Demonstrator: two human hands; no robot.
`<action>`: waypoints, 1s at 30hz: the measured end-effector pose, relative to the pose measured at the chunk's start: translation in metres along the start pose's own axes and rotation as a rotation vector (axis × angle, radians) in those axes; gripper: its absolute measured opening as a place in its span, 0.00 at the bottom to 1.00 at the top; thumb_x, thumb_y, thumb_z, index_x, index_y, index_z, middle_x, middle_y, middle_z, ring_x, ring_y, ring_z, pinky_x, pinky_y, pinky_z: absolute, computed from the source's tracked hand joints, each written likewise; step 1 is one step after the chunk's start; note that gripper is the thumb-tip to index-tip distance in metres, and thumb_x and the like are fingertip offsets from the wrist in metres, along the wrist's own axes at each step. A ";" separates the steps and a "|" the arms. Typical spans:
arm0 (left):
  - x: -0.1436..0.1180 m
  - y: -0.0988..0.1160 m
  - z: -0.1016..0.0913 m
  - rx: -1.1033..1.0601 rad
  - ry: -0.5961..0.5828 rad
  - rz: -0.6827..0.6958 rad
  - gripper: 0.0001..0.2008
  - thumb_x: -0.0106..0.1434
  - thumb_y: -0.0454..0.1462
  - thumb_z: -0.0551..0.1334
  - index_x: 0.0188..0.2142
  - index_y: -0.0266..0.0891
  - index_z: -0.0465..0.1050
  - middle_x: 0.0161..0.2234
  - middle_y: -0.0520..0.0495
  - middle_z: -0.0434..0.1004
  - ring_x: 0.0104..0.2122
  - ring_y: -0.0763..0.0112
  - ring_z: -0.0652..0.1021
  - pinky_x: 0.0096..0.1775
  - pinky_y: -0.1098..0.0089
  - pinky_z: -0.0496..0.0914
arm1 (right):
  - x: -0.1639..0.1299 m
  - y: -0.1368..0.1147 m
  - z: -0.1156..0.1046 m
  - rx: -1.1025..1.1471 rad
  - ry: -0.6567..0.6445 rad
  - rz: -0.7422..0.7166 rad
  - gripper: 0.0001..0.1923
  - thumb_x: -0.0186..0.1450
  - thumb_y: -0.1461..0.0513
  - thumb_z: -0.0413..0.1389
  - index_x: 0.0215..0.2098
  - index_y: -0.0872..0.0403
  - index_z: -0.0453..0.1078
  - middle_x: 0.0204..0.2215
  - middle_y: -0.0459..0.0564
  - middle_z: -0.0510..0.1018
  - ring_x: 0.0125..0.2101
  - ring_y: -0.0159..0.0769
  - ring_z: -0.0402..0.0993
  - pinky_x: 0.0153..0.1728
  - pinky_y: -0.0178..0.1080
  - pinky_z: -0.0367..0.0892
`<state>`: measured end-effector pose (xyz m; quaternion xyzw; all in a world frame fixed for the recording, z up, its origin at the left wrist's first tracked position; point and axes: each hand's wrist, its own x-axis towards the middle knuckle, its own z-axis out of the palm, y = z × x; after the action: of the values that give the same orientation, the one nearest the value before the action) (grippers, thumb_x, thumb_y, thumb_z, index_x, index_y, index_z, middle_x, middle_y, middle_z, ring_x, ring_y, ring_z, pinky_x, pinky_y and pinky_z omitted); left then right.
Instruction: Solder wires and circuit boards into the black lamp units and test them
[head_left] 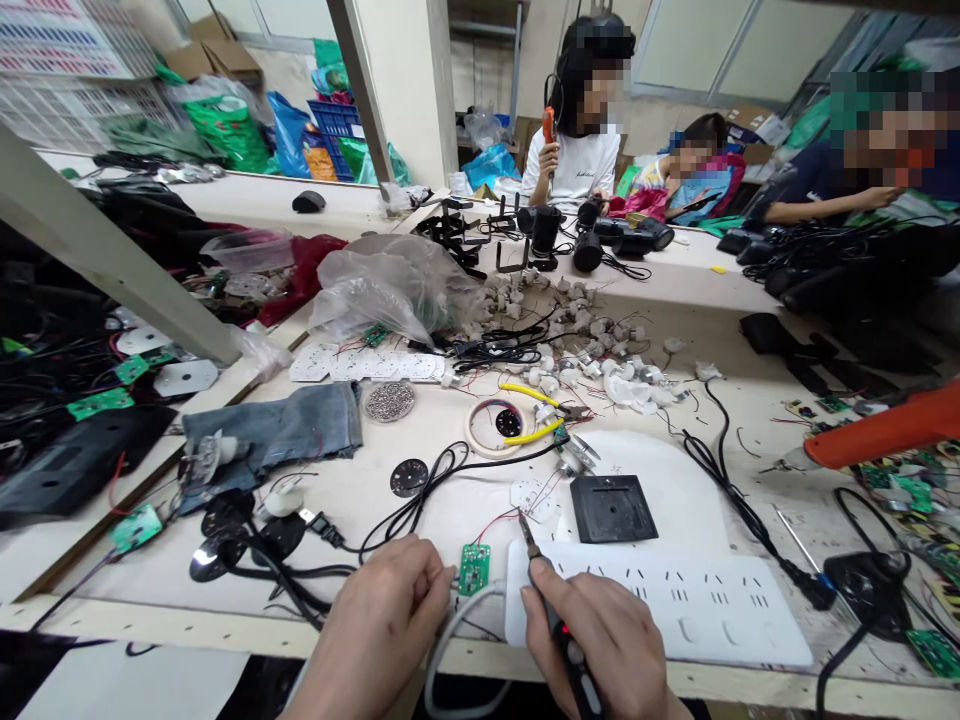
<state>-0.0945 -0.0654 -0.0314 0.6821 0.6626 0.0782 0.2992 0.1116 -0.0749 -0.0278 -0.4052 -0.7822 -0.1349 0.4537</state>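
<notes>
One small green circuit board sits at the near edge of the surface, just beside our left hand, whose fingers are curled shut and pinch at the board's left side, as far as we can tell. Our right hand has its fingers closed around a soldering iron, its tip raised just right of the board, near the thin red wires that run up to a white LED disc. Item beneath the right hand: white power strip. Item beyond: black square plate, then yellow-handled cutters and a heap of small white parts. In our judgement the joint goes best with the board pinned flat, the tip touched only to pad and wire, and the grey cable kept off the hot end. Other people sit at the far side, well apart.
</notes>
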 end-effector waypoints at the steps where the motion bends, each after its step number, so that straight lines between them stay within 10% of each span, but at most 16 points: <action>1: 0.000 0.000 0.000 -0.001 -0.001 0.002 0.15 0.65 0.43 0.48 0.24 0.42 0.60 0.25 0.49 0.69 0.28 0.66 0.71 0.32 0.68 0.59 | 0.000 0.000 0.000 0.000 0.003 0.001 0.03 0.65 0.69 0.59 0.38 0.63 0.74 0.20 0.47 0.77 0.19 0.30 0.72 0.24 0.35 0.68; 30: -0.003 -0.002 0.004 -0.016 0.012 -0.003 0.16 0.66 0.45 0.49 0.23 0.42 0.59 0.23 0.50 0.69 0.26 0.66 0.72 0.31 0.69 0.60 | -0.003 0.001 0.001 0.001 -0.029 -0.010 0.04 0.64 0.69 0.60 0.39 0.63 0.73 0.20 0.47 0.77 0.20 0.31 0.73 0.24 0.36 0.68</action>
<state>-0.0951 -0.0693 -0.0348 0.6782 0.6649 0.0870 0.3006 0.1126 -0.0756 -0.0309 -0.4028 -0.7909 -0.1309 0.4417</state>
